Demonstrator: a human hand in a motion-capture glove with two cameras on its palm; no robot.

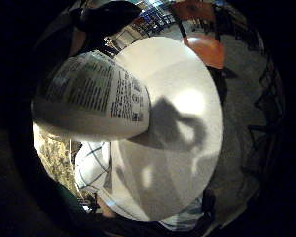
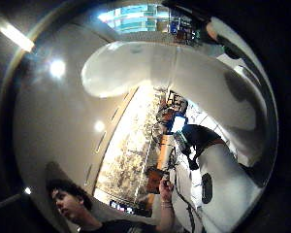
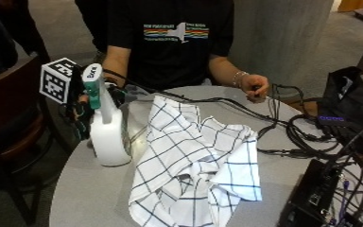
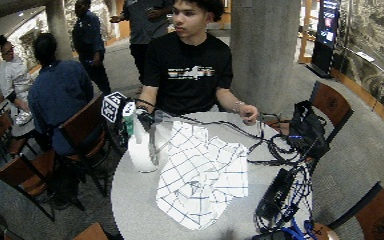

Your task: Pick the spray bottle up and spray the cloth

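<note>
- Gripping the neck of the white spray bottle (image 3: pixel 109 135), just under its green trigger head, the gloved right hand (image 3: pixel 84 101) has its fingers curled round the bottle from behind.
- Standing upright, the bottle has its base on or just above the round grey table (image 3: pixel 84 198), near the edge on the person's right; contact with the tabletop cannot be told.
- Its printed back label fills much of the little-finger-side palm view (image 1: pixel 96 94), and the bottle's white body arcs close across the thumb-side view (image 2: pixel 150 68).
- Just beside the bottle lies the white cloth with a dark grid pattern (image 3: pixel 194 165), crumpled and spread along the middle of the table; in the outside view one edge reaches the bottle's side.
- The person's bare left hand (image 3: pixel 255 87) rests at the far rim, fingers on a black cable (image 3: pixel 232 101).
- More cables run across to a black box (image 3: pixel 316 198) and a black bag (image 3: pixel 351 101) on that side of the table.
</note>
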